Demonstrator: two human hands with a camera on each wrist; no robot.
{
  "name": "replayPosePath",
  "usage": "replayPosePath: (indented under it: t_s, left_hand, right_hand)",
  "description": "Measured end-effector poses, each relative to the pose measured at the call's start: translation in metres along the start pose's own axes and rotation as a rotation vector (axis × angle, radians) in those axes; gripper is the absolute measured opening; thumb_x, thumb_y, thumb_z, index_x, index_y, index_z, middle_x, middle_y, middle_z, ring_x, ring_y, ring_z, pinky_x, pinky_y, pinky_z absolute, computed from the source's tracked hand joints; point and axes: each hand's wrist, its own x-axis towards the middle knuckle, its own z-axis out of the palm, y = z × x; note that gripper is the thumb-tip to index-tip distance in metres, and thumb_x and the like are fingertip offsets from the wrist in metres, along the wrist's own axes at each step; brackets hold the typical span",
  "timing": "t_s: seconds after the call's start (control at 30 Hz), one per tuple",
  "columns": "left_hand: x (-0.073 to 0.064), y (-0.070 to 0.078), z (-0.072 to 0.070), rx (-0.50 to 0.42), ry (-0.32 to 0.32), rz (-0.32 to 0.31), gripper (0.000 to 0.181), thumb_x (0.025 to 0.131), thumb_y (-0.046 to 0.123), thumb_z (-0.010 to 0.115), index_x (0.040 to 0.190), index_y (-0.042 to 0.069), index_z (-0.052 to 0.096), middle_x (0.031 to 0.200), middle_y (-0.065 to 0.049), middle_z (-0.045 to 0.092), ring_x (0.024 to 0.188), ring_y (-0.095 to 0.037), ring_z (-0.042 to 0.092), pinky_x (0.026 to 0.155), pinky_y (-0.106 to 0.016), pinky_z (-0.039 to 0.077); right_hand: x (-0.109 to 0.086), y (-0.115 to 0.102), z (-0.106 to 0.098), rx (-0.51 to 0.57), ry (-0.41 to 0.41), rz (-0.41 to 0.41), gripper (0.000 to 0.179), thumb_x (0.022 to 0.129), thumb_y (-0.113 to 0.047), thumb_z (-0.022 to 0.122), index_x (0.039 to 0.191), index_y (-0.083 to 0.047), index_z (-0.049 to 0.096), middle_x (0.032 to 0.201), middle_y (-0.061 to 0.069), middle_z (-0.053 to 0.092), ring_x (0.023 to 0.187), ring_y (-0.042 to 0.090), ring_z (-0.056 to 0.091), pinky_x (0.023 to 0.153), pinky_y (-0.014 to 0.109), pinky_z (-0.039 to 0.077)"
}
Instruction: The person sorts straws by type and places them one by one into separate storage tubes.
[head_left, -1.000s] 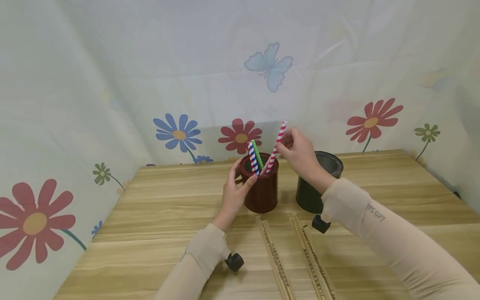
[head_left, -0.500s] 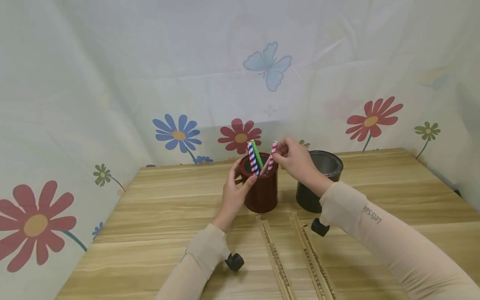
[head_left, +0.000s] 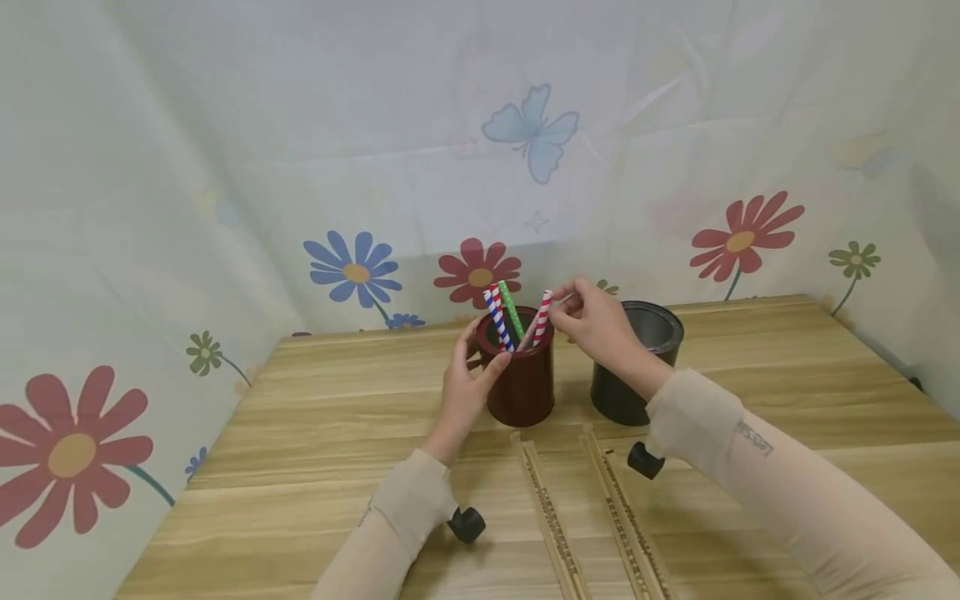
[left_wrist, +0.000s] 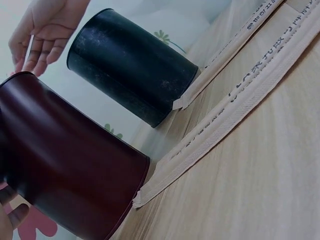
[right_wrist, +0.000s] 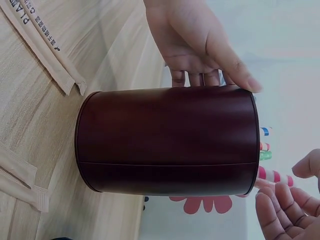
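In the head view, a dark red cup [head_left: 521, 392] stands upright on the table with several patterned paper straws in it. Blue-striped [head_left: 497, 317], red-striped, and green dotted [head_left: 512, 308] straws lean toward its left side. A pink-striped straw [head_left: 543, 318] leans on the right side of the rim. My left hand [head_left: 467, 385] grips the cup from the left, its thumb at the rim. My right hand [head_left: 592, 321] is beside the top of the pink-striped straw. In the right wrist view, its thumb and fingers are spread apart around the straw's end [right_wrist: 285, 179].
A dark grey cup [head_left: 618, 392] stands to the right, partly behind my right hand and wrist. Long printed paper packets [head_left: 551, 517] lie on the wooden table [head_left: 337, 400] in front of the cups. A flower-patterned cloth [head_left: 375, 167] hangs behind.
My right hand has lowered the pink-striped straw into the red cup and its fingertips have come off it. The blue-striped straw has tipped left, away from the red-striped one.
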Motion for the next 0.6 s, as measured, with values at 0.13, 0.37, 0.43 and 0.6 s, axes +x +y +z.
replayPosePath:
  t_s: [0.13,0.37,0.43,0.6]
  left_hand:
    - [0.001,0.002,-0.002,0.025,-0.005,-0.015,0.068,0.088,0.038,0.068,0.146,0.023,0.036,0.137,-0.009,0.054,0.125,-0.025,0.049,0.104,-0.053,0.037]
    - [0.004,0.007,-0.008,0.1,-0.043,-0.012,0.069,0.087,0.032,0.07,0.146,0.018,0.036,0.138,-0.009,0.054,0.126,-0.026,0.048,0.103,-0.054,0.039]
    - [0.004,0.009,-0.009,0.126,-0.051,-0.013,0.069,0.087,0.03,0.07,0.146,0.017,0.036,0.14,-0.01,0.053,0.127,-0.027,0.048,0.103,-0.052,0.039]
    - [0.004,0.013,-0.011,0.171,-0.049,0.007,0.072,0.088,0.034,0.069,0.147,0.013,0.034,0.143,-0.012,0.049,0.13,-0.03,0.045,0.105,-0.048,0.04]
  right_hand:
    - [-0.003,0.001,-0.004,0.008,0.011,0.0,0.029,0.094,-0.021,0.054,0.119,-0.008,0.054,0.097,0.011,0.063,0.079,0.024,0.064,0.068,0.032,0.054]
    - [-0.008,0.003,-0.012,0.021,0.032,-0.031,0.025,0.093,-0.018,0.054,0.114,-0.005,0.054,0.099,0.012,0.062,0.086,0.026,0.064,0.071,0.032,0.052]
    - [-0.01,0.003,-0.015,0.014,0.033,-0.048,0.024,0.093,-0.018,0.055,0.113,-0.004,0.054,0.101,0.012,0.063,0.09,0.025,0.062,0.076,0.034,0.051]
    - [-0.016,0.004,-0.024,0.003,0.026,-0.082,0.025,0.094,-0.02,0.059,0.112,-0.004,0.055,0.107,0.013,0.062,0.099,0.025,0.06,0.088,0.04,0.049]
